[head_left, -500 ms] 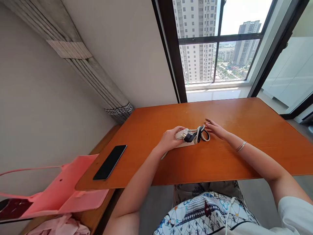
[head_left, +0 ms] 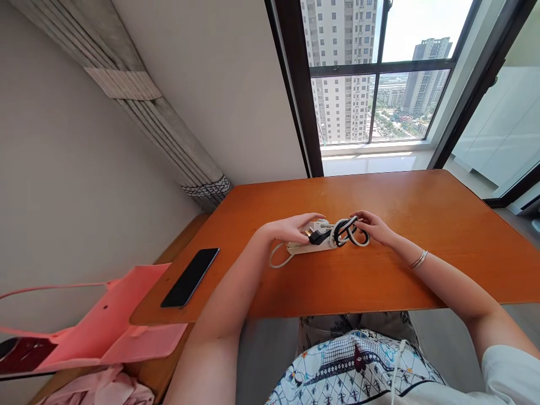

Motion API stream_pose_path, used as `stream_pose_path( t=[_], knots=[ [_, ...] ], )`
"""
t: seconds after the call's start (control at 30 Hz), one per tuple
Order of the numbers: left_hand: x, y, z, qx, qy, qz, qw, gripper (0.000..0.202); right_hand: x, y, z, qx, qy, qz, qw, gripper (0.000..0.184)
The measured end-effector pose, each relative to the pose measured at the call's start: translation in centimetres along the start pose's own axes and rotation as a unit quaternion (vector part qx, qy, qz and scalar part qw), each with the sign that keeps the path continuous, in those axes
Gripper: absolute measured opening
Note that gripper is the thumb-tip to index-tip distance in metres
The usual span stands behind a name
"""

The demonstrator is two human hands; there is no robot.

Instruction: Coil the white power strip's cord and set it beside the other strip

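Note:
A white power strip (head_left: 306, 245) lies on the orange-brown table (head_left: 422, 225), with a black plug (head_left: 316, 237) and coiled black and white cables (head_left: 350, 232) on top of it. My left hand (head_left: 291, 227) rests over the strip's left part, fingers curled at the plugs. Fingertips of my right hand (head_left: 373, 226) pinch the coiled cables at their right side. A white cord loops (head_left: 276, 256) out from the strip's left end.
A black phone (head_left: 189, 277) lies near the table's left front corner. A pink bag (head_left: 109, 326) sits on a lower surface at the left. A wall and tied curtain (head_left: 169, 140) stand behind; a large window (head_left: 379, 84) is beyond the table's far edge.
My left hand lifted off the strip's end and moved up over the plugs, which uncovered the white cord loop. My right hand closed from flat onto the coiled cables.

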State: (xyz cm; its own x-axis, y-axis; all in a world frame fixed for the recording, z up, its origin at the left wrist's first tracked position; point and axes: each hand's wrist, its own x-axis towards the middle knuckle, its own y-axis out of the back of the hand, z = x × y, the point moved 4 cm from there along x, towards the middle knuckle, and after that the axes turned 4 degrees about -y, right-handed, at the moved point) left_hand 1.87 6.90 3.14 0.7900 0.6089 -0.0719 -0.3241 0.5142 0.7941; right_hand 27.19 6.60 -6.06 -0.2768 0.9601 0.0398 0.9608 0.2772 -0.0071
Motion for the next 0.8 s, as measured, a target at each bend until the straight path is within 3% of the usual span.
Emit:
stream_pose_path(
  t=[0.13,0.23,0.37,0.53,0.6,0.73,0.8],
  knots=[
    [2.2,0.2,2.7,0.004,0.013,0.043,0.999,0.058,-0.3,-0.4,-0.9,-0.061,0.058,0.014,0.996,0.039],
    [4.4,-0.9,4.3,0.058,0.03,0.026,0.997,0.047,-0.6,-0.9,-1.8,-0.089,0.085,0.013,0.992,0.037],
    [5.7,-1.7,4.4,0.026,0.033,0.022,0.999,0.048,-1.0,-1.5,-2.4,-0.096,0.103,0.01,0.99,0.037],
    [5.3,-2.1,3.5,-0.074,0.028,0.046,0.996,0.047,-1.5,-1.6,-2.6,-0.09,0.109,0.004,0.99,0.038],
    [5.1,-2.2,3.3,-0.093,0.032,0.053,0.994,0.048,-1.7,-1.4,-2.8,-0.082,0.11,-0.024,0.99,0.039],
    [5.0,-2.3,2.9,-0.097,0.041,0.081,0.991,0.045,-2.3,-1.0,-3.5,-0.082,0.099,-0.152,0.98,0.052],
    [5.1,-2.4,2.7,-0.098,0.04,0.089,0.99,0.044,-2.5,-0.7,-3.6,-0.086,0.093,-0.177,0.976,0.054]
  ],
)
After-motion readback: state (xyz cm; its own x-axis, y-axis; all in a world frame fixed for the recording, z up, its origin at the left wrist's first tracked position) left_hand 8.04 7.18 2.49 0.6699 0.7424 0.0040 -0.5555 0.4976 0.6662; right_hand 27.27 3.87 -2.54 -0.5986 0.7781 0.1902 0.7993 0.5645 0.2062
